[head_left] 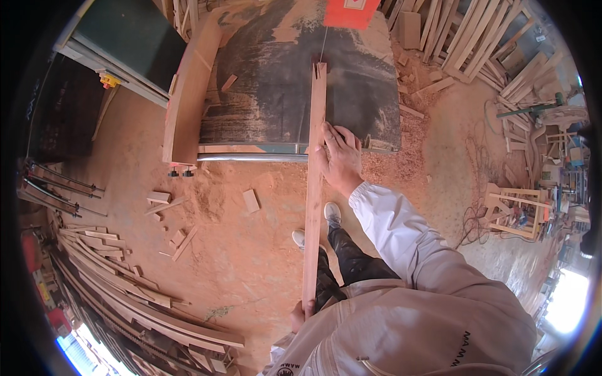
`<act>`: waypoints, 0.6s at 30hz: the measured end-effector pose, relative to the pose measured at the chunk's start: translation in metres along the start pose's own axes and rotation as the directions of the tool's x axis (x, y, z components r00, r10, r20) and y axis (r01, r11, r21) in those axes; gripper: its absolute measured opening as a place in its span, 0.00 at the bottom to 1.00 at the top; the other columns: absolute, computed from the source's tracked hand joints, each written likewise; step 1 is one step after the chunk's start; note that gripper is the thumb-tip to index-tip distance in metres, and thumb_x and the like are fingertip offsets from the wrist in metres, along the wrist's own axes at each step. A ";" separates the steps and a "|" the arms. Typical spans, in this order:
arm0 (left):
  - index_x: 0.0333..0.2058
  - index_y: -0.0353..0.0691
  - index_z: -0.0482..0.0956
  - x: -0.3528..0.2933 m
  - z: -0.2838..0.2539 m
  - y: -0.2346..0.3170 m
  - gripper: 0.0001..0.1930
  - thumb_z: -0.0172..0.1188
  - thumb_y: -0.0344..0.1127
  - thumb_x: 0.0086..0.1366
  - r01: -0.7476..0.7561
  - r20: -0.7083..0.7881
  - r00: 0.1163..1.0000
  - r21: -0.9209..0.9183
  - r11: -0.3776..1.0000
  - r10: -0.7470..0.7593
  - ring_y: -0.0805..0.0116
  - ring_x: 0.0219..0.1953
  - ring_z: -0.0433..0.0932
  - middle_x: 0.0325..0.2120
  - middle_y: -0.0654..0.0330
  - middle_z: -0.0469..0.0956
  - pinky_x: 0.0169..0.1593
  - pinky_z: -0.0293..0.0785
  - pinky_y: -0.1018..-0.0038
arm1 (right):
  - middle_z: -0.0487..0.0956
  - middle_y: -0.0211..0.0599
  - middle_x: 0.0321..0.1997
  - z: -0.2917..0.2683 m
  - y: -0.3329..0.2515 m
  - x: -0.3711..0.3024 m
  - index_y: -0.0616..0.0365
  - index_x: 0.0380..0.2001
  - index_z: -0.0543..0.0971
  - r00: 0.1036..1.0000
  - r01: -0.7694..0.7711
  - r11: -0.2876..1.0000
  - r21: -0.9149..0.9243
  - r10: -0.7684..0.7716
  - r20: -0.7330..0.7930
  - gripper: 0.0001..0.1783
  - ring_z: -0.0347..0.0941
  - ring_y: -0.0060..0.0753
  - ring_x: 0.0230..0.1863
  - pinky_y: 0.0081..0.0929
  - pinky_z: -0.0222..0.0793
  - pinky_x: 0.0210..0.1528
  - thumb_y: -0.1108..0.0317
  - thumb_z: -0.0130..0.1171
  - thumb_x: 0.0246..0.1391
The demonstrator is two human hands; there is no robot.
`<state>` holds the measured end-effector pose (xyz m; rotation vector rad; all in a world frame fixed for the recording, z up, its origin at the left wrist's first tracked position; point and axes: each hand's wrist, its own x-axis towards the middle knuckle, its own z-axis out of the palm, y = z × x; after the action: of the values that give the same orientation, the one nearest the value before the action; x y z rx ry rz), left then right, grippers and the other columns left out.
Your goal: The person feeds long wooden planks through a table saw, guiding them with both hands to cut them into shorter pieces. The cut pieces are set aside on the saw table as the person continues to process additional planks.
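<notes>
A long, narrow wooden board [315,182] runs from close to my body out onto the dark saw table [263,100]. Its far end, showing dark slits, meets the thin upright saw blade [324,45] beneath an orange-red guard [351,12]. My right hand [338,153] grips the board from its right side, near the table's front edge, with fingers bent against the wood. Low in the picture, my left hand [300,316] is closed around the board's near end; part of that hand is hidden.
A tall wooden fence [193,94] stands along the table's left side. Offcuts [251,201] and sawdust cover the floor. Long boards [144,301] are piled at lower left, more wood strips [476,37] at upper right. A wooden frame [517,211] stands at right near cables.
</notes>
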<state>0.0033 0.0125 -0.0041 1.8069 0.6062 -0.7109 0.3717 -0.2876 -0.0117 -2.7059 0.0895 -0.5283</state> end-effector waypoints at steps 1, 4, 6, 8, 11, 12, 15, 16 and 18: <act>0.38 0.27 0.83 0.001 0.000 0.000 0.33 0.61 0.62 0.73 -0.010 0.000 1.000 -0.017 1.000 0.010 0.69 0.27 0.76 0.21 0.56 0.80 0.30 0.73 0.62 | 0.78 0.36 0.69 0.000 0.000 0.000 0.58 0.72 0.71 1.000 -0.001 1.000 -0.003 0.001 -0.005 0.33 0.67 0.44 0.70 0.48 0.57 0.72 0.57 0.57 0.67; 0.38 0.27 0.84 0.000 0.001 0.010 0.33 0.61 0.62 0.73 -0.035 -0.005 0.999 -0.017 0.999 0.035 0.69 0.26 0.76 0.21 0.55 0.80 0.30 0.73 0.62 | 0.78 0.36 0.69 0.000 -0.001 0.001 0.58 0.71 0.71 1.000 -0.004 1.000 0.002 0.004 -0.007 0.33 0.67 0.44 0.69 0.47 0.57 0.72 0.57 0.57 0.66; 0.38 0.27 0.84 0.000 0.001 0.012 0.33 0.61 0.62 0.73 -0.038 -0.004 0.999 0.007 0.999 0.038 0.69 0.26 0.76 0.21 0.54 0.80 0.30 0.73 0.62 | 0.79 0.36 0.69 0.000 -0.001 0.002 0.58 0.71 0.71 1.000 -0.001 1.000 0.002 0.001 -0.006 0.33 0.67 0.44 0.69 0.47 0.57 0.72 0.57 0.57 0.67; 0.38 0.27 0.84 0.002 -0.001 0.005 0.33 0.61 0.61 0.73 -0.028 0.004 1.000 0.038 0.999 0.028 0.69 0.26 0.76 0.21 0.54 0.80 0.30 0.73 0.62 | 0.78 0.36 0.69 0.000 0.000 0.002 0.58 0.72 0.71 1.000 0.006 1.000 -0.006 -0.006 -0.007 0.33 0.67 0.44 0.69 0.47 0.57 0.71 0.57 0.57 0.67; 0.38 0.28 0.84 0.002 -0.001 0.001 0.32 0.61 0.61 0.73 -0.028 0.002 1.000 0.063 0.998 0.028 0.67 0.26 0.77 0.20 0.52 0.80 0.30 0.73 0.61 | 0.78 0.36 0.69 0.001 0.002 0.001 0.58 0.72 0.70 1.000 0.012 1.000 -0.007 -0.012 -0.006 0.34 0.67 0.44 0.69 0.47 0.57 0.72 0.56 0.56 0.67; 0.38 0.28 0.84 0.002 -0.001 0.001 0.32 0.61 0.61 0.73 -0.031 -0.002 1.000 0.062 0.998 0.032 0.67 0.25 0.77 0.20 0.52 0.80 0.29 0.73 0.61 | 0.78 0.36 0.69 0.001 0.002 0.001 0.57 0.73 0.70 1.000 0.013 1.000 -0.006 -0.013 -0.007 0.34 0.67 0.44 0.69 0.47 0.57 0.72 0.56 0.56 0.68; 0.37 0.28 0.84 0.001 -0.001 0.007 0.32 0.61 0.61 0.73 -0.038 -0.011 0.999 0.059 0.998 0.038 0.67 0.25 0.77 0.20 0.51 0.80 0.29 0.72 0.61 | 0.78 0.35 0.70 0.002 0.002 0.001 0.57 0.73 0.69 1.000 0.010 1.000 -0.008 -0.010 -0.006 0.34 0.66 0.44 0.70 0.47 0.56 0.72 0.56 0.56 0.68; 0.37 0.28 0.84 0.000 -0.002 0.016 0.32 0.61 0.61 0.73 -0.037 -0.011 0.999 0.060 0.997 0.038 0.67 0.25 0.76 0.20 0.51 0.80 0.29 0.72 0.61 | 0.78 0.35 0.70 0.002 0.002 0.001 0.57 0.73 0.69 1.000 0.007 1.000 -0.013 -0.007 -0.004 0.34 0.66 0.43 0.70 0.47 0.56 0.72 0.56 0.56 0.68; 0.37 0.28 0.84 0.000 -0.002 0.020 0.32 0.61 0.60 0.73 -0.036 -0.012 0.999 0.066 0.997 0.037 0.67 0.25 0.76 0.20 0.51 0.79 0.29 0.72 0.61 | 0.78 0.35 0.70 0.002 0.002 0.001 0.57 0.73 0.69 1.000 0.002 1.000 -0.014 -0.002 0.001 0.34 0.66 0.43 0.70 0.47 0.56 0.72 0.56 0.56 0.68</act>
<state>0.0173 0.0086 0.0092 1.8801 0.5629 -0.7026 0.3734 -0.2890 -0.0135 -2.7200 0.0906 -0.5293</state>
